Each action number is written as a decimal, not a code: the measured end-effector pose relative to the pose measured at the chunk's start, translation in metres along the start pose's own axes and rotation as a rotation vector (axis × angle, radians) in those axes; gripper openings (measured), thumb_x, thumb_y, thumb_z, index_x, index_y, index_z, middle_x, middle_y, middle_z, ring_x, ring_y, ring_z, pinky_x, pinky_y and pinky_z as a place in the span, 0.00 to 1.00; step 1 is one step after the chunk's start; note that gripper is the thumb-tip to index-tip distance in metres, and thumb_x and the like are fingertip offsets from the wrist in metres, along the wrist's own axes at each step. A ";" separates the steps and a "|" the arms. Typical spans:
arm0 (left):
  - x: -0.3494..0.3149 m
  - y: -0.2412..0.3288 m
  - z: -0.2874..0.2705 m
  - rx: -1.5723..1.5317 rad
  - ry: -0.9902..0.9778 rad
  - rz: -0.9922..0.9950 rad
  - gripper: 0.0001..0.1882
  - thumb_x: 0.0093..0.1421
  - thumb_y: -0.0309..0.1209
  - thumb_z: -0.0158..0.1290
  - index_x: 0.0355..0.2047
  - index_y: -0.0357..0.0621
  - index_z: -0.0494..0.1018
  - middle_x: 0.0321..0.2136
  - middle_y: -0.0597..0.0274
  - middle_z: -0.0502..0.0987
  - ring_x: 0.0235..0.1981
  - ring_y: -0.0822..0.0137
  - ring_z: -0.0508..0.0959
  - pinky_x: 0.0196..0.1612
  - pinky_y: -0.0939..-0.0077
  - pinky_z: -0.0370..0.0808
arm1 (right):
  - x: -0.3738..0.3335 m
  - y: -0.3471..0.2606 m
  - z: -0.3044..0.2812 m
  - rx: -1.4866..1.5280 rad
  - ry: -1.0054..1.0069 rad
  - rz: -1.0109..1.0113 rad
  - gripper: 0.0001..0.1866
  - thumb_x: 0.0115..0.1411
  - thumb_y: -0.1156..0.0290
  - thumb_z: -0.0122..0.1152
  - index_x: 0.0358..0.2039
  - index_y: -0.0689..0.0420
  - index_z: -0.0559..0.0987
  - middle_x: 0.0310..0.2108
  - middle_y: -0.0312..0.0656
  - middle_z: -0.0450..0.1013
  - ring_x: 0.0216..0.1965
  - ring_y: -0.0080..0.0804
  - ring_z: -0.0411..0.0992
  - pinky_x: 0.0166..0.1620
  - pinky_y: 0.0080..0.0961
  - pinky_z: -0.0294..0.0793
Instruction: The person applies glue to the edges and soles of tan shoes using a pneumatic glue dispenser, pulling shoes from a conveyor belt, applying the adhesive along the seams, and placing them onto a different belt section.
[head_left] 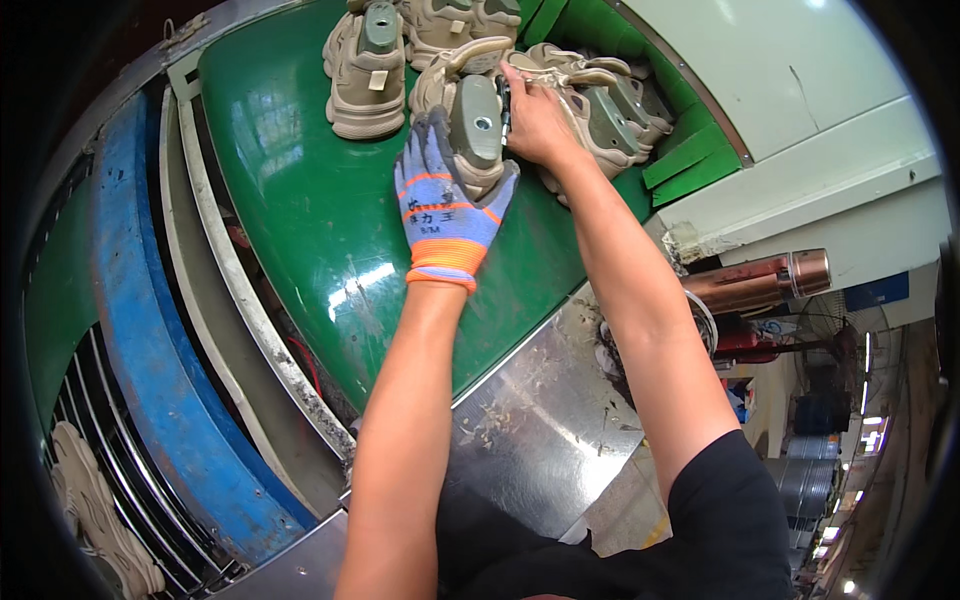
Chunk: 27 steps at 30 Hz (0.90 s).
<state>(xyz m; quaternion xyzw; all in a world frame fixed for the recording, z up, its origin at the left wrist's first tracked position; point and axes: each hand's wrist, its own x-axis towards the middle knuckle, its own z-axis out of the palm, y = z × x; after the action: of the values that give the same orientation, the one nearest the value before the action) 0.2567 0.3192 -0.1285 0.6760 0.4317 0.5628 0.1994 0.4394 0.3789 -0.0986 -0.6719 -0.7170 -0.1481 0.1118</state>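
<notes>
My left hand (450, 190), in a blue-grey glove with orange bands, is closed round the heel end of a beige sneaker (487, 174). A grey-green shoe last (474, 120) with a round hole fills the sneaker's opening. My bare right hand (541, 122) is at the right side of that opening, fingers bent. Along the last's edge, by those fingers, runs a slim black tool (505, 112); its kind is not clear. The fingertips are partly hidden behind the sneaker's upper.
More lasted beige sneakers (368, 85) stand on the green conveyor belt (300, 200), several close by on both sides. Green flaps (690, 165) hang at a pale machine housing. A metal plate (530, 420) edges the belt's near end. On a rack at lower left lies another sneaker (100, 510).
</notes>
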 end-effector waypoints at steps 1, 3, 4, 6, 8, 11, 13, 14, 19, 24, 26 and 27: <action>0.000 0.000 0.001 -0.005 -0.011 -0.012 0.50 0.47 0.53 0.63 0.64 0.41 0.55 0.60 0.48 0.63 0.60 0.48 0.63 0.63 0.51 0.56 | 0.002 0.002 0.005 -0.021 -0.025 0.014 0.45 0.49 0.67 0.62 0.66 0.58 0.51 0.52 0.67 0.67 0.57 0.58 0.64 0.63 0.46 0.56; 0.002 -0.002 0.001 0.010 0.010 0.012 0.50 0.47 0.52 0.63 0.64 0.41 0.55 0.60 0.47 0.63 0.60 0.48 0.63 0.63 0.52 0.56 | 0.008 0.006 0.007 -0.070 -0.074 0.042 0.44 0.50 0.68 0.60 0.66 0.59 0.51 0.53 0.68 0.66 0.58 0.57 0.64 0.65 0.50 0.52; 0.003 -0.002 0.001 0.013 0.016 0.018 0.50 0.47 0.52 0.63 0.63 0.41 0.55 0.60 0.47 0.63 0.60 0.48 0.63 0.63 0.52 0.56 | 0.009 0.006 0.005 -0.117 -0.030 -0.029 0.46 0.51 0.60 0.61 0.66 0.58 0.50 0.49 0.66 0.70 0.57 0.58 0.64 0.66 0.44 0.51; 0.005 -0.008 -0.001 0.009 0.026 0.026 0.49 0.47 0.52 0.63 0.63 0.41 0.55 0.59 0.47 0.63 0.59 0.48 0.64 0.63 0.52 0.57 | 0.010 -0.002 -0.015 -0.116 -0.247 0.019 0.45 0.51 0.59 0.61 0.66 0.57 0.52 0.50 0.65 0.69 0.57 0.56 0.64 0.65 0.43 0.53; 0.007 -0.009 -0.004 -0.021 0.004 -0.016 0.49 0.47 0.52 0.63 0.63 0.40 0.55 0.59 0.47 0.63 0.59 0.47 0.64 0.62 0.51 0.58 | 0.001 -0.005 -0.031 -0.002 -0.231 0.084 0.38 0.52 0.60 0.62 0.63 0.57 0.61 0.47 0.61 0.72 0.52 0.57 0.69 0.56 0.41 0.67; 0.008 -0.004 -0.004 0.000 0.026 0.002 0.49 0.46 0.51 0.65 0.63 0.40 0.56 0.58 0.45 0.65 0.57 0.47 0.66 0.61 0.51 0.60 | -0.023 0.021 -0.043 0.715 0.066 0.218 0.18 0.54 0.66 0.62 0.46 0.56 0.78 0.25 0.42 0.78 0.27 0.32 0.78 0.33 0.28 0.77; 0.011 -0.004 -0.004 -0.020 0.002 0.007 0.49 0.46 0.50 0.65 0.63 0.41 0.56 0.57 0.45 0.65 0.57 0.47 0.66 0.61 0.51 0.60 | -0.025 0.029 -0.047 0.965 -0.029 0.295 0.12 0.57 0.67 0.62 0.38 0.60 0.79 0.23 0.37 0.77 0.24 0.23 0.76 0.29 0.22 0.74; 0.010 -0.004 -0.004 -0.037 0.000 0.004 0.49 0.46 0.51 0.65 0.63 0.41 0.56 0.57 0.45 0.65 0.57 0.47 0.66 0.61 0.51 0.60 | -0.022 0.031 -0.048 0.974 -0.087 0.291 0.11 0.57 0.66 0.62 0.37 0.61 0.78 0.23 0.36 0.77 0.23 0.23 0.76 0.28 0.21 0.74; 0.007 -0.003 -0.006 -0.023 -0.045 -0.025 0.50 0.46 0.53 0.64 0.63 0.41 0.56 0.59 0.46 0.64 0.59 0.48 0.65 0.62 0.50 0.58 | -0.006 0.020 -0.032 0.783 -0.186 0.298 0.11 0.58 0.66 0.62 0.29 0.62 0.78 0.21 0.39 0.77 0.22 0.25 0.78 0.28 0.24 0.76; 0.009 -0.006 -0.007 0.007 -0.066 -0.029 0.51 0.47 0.57 0.61 0.64 0.43 0.55 0.60 0.47 0.63 0.61 0.52 0.63 0.64 0.49 0.55 | 0.001 0.017 -0.019 0.658 -0.163 0.336 0.12 0.59 0.65 0.62 0.30 0.62 0.78 0.21 0.38 0.76 0.21 0.23 0.76 0.25 0.22 0.75; 0.008 -0.008 -0.007 0.015 -0.075 -0.035 0.51 0.47 0.57 0.62 0.64 0.44 0.54 0.59 0.47 0.63 0.61 0.52 0.63 0.64 0.49 0.54 | 0.001 0.015 -0.016 0.654 -0.154 0.366 0.12 0.58 0.65 0.62 0.29 0.62 0.78 0.20 0.39 0.76 0.21 0.25 0.77 0.26 0.23 0.75; 0.009 -0.008 -0.007 0.017 -0.083 -0.036 0.52 0.47 0.57 0.62 0.64 0.44 0.54 0.60 0.47 0.63 0.61 0.52 0.63 0.64 0.49 0.54 | 0.002 0.016 -0.018 0.657 -0.159 0.388 0.12 0.57 0.65 0.62 0.29 0.62 0.79 0.20 0.40 0.77 0.20 0.26 0.77 0.27 0.25 0.76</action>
<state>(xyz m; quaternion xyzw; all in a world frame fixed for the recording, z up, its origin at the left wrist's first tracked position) 0.2471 0.3292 -0.1276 0.6926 0.4399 0.5271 0.2214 0.4541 0.3749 -0.0798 -0.7330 -0.5921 0.1661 0.2909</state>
